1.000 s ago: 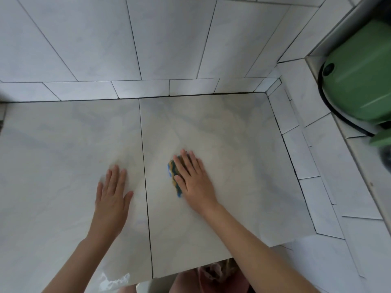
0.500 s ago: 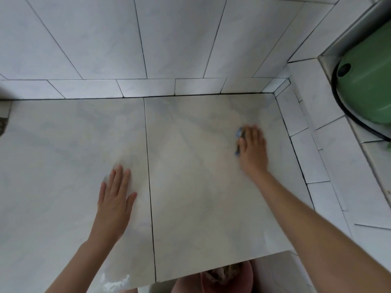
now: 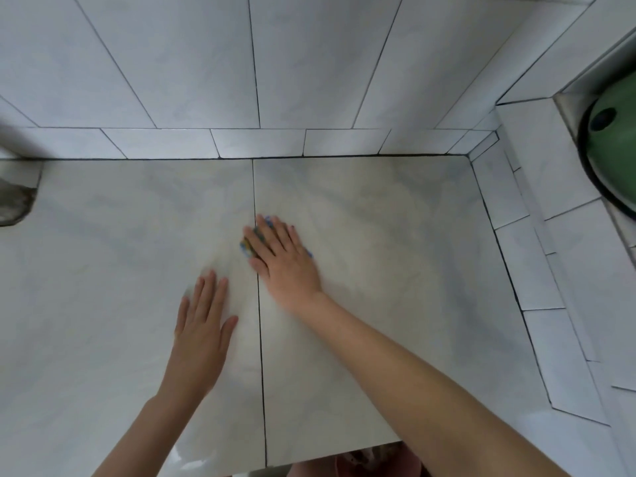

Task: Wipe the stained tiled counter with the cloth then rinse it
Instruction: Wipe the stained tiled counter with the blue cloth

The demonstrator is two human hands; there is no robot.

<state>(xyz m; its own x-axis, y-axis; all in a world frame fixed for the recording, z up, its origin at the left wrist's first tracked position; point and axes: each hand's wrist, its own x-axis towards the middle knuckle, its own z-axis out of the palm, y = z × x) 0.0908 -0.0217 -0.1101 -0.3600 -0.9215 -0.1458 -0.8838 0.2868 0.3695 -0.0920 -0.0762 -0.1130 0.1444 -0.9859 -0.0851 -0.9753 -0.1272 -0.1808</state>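
**A:** which step are you on rn?

**B:** wiping. My right grip (image 3: 285, 259) is flat, fingers straight, pressing the blue-and-yellow cloth (image 3: 246, 248) onto the tiled worktop (image 3: 395, 270), right at the middle grout line (image 3: 257, 187). My left grip (image 3: 203, 328) is spread flat on the worktop, nearer and left, holding nothing.

**A:** next?

**B:** probably sweep leftwards with even pressure. Rinsing's not started yet.

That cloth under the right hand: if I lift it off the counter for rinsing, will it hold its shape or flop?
Probably flops: the cloth lies squashed flat beneath the right hand, only crumpled edges showing. Likely light, as one palm nearly covers it. Should slide easily on the glossy counter.
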